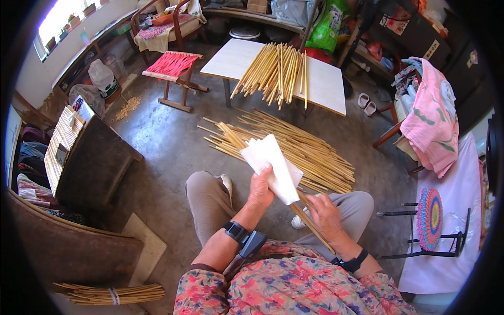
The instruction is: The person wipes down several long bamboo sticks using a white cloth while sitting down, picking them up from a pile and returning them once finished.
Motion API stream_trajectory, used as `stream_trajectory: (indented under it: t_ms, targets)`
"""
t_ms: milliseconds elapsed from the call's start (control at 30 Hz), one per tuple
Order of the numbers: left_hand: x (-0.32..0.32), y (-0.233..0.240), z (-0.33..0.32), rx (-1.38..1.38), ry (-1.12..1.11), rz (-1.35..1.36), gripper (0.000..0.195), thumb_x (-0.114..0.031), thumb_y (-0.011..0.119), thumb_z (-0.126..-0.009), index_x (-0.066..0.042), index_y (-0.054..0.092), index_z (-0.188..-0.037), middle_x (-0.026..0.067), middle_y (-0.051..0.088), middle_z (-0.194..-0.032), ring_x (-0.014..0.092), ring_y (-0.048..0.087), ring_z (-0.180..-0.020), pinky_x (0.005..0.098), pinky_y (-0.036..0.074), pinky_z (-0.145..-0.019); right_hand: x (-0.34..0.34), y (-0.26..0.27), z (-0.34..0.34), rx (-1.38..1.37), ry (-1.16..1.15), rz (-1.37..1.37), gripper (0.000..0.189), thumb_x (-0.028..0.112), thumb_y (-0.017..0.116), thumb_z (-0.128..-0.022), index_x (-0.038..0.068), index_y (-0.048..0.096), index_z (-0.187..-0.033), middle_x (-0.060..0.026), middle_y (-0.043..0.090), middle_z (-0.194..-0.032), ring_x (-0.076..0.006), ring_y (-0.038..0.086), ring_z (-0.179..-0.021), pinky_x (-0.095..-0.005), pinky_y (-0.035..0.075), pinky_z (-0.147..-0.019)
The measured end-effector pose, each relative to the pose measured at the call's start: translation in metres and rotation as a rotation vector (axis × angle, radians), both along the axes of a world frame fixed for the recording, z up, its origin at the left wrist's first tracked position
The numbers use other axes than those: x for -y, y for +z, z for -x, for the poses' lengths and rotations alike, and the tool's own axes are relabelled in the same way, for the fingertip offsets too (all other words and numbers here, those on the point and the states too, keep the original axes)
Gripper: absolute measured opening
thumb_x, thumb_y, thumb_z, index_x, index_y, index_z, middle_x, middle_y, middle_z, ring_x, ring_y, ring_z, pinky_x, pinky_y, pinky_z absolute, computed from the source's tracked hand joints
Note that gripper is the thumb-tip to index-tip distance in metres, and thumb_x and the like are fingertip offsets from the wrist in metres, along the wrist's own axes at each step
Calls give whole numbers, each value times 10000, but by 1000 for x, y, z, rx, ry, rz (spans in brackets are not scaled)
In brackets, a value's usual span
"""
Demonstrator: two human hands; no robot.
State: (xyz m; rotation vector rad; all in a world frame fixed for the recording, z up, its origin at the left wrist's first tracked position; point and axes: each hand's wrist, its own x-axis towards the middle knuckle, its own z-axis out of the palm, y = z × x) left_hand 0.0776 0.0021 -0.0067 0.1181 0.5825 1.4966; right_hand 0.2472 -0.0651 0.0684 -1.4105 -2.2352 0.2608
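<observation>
My left hand (261,186) is closed around a white sheet (275,169), paper or cloth, wrapped about a few thin wooden or bamboo sticks (305,218). The stick ends stick out of the sheet at the upper left and lower right. At the lower right end, my right hand (325,214) has its fingers on the sticks just below the sheet. Beyond my hands, a large spread of similar sticks (299,145) lies on the floor. Another pile of sticks (275,71) rests across a low white table (325,86).
A stool with red straps (173,65) stands left of the table. A tied stick bundle (134,293) lies at the lower left, near a dark wooden cabinet (94,161). On the right are a chair draped with a pink towel (433,114) and a stool with a round crocheted cover (429,218).
</observation>
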Motion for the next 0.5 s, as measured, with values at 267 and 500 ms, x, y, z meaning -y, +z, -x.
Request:
stream_trajectory:
  t_ms: [267, 500]
  targets:
    - [-7, 11, 18, -3, 119, 28, 338, -143, 518, -797, -4, 413, -1087, 81, 521, -1001, 210, 506, -916, 339, 409, -826, -4, -37, -13, -177, 116, 303, 265, 127, 513, -779, 38, 478, -1026, -85, 520, -794, -203, 538, -678, -294, 425, -583]
    - [-13, 14, 27, 32, 130, -23, 298, -151, 507, -809, -12, 439, -1065, 81, 523, -1016, 209, 501, -933, 340, 408, -833, 1, -29, -16, -456, 44, 1113, 205, 207, 449, -836, 39, 434, -952, -16, 487, -620, -100, 456, -475, -256, 393, -453]
